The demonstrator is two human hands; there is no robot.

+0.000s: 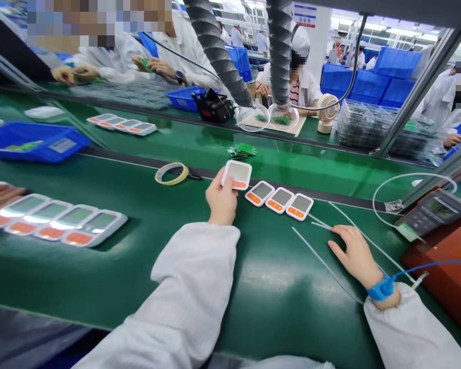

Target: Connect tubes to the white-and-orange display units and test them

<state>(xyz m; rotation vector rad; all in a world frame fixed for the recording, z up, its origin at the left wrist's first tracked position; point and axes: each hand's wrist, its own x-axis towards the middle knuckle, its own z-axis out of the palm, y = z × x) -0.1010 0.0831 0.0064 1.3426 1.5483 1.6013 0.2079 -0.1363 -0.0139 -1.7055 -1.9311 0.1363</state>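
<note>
My left hand (222,201) grips a white handheld device with a grey screen and orange buttons (237,175), thumb on its front, raised above the green bench. Just right of it, three similar devices (279,200) lie side by side in a slanted row. My right hand (351,253), wearing a blue wrist strap (381,290), is low over the bench with thumb and fingers apart. Thin pale strips (319,220) run up to its fingertips; whether they are touched is unclear. Longer pale cords (322,261) lie on either side of that hand.
At left, another person's hand (0,197) is by a row of several devices (57,220). A tape roll (171,174), green circuit boards (242,150) and a blue bin (34,142) lie farther back. A handheld meter (436,211) rests on an orange-brown box (449,261) at right. Ducts (280,56) hang beyond.
</note>
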